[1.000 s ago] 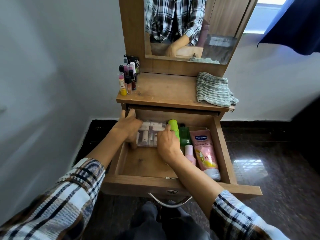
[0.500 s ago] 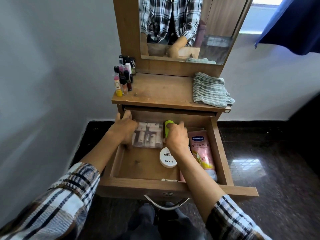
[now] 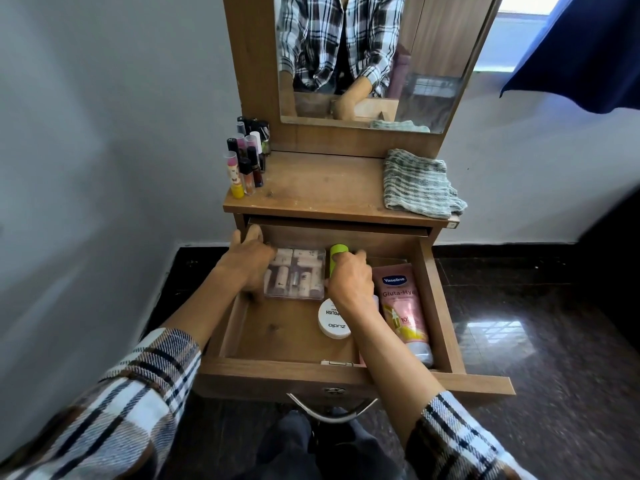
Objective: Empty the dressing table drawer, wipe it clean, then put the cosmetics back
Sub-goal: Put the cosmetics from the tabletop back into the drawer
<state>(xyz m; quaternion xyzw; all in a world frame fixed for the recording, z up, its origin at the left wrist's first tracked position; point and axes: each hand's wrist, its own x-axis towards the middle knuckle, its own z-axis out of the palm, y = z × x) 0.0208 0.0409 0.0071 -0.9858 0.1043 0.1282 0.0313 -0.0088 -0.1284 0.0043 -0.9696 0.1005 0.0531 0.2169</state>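
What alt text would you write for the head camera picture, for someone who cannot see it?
A person in a plaid shirt reaches into an open wooden drawer: the right hand grips a green bottle, the left hand rests at a clear case. A white round tin and pink Vaseline tube lie inside; a striped cloth sits on top.

Bright daylight from the window [image 3: 519, 32] at upper right, glare patch on the glossy floor [image 3: 498, 337], wide-angle bending at edges, sleeves softly blurred
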